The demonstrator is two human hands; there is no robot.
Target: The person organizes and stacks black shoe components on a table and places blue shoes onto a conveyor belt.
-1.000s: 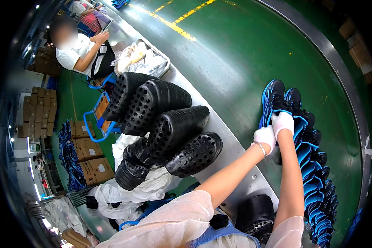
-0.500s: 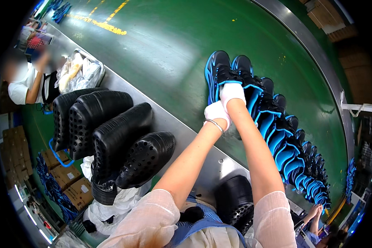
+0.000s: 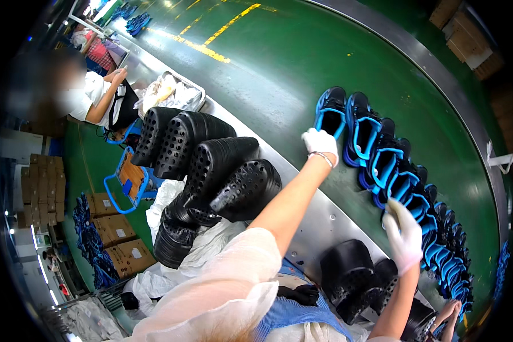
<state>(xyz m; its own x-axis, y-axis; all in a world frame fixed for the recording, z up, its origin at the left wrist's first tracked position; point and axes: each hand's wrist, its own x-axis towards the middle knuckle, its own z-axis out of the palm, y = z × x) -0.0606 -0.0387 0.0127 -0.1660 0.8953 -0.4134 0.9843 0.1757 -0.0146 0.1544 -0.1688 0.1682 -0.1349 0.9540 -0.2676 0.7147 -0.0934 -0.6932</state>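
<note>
My left hand (image 3: 322, 146), in a white glove with a bangle at the wrist, is closed at the heel of a black-and-blue sneaker (image 3: 332, 98) on the green work surface. This sneaker stands at the left end of a row. Beside it is another sneaker (image 3: 363, 128), its bright blue lining facing me. Lower right, my right hand (image 3: 403, 236), also gloved in white, is open and holds nothing. Its fingers point up in front of the row of sneakers (image 3: 419, 208), which curves away to the lower right.
Stacked black perforated rounded pieces (image 3: 225, 165) stand left of the metal edge (image 3: 319, 214); more black pieces (image 3: 347, 271) lie near my body. A tray of plastic-wrapped items (image 3: 174, 94) sits beyond. A person (image 3: 100, 94) sits far left. Another person's hands (image 3: 447, 313) show lower right.
My right hand has let go of the sneakers and drawn back to the lower right. My left hand has stayed by the end sneaker, which now stands apart from its neighbour. The view has shifted.
</note>
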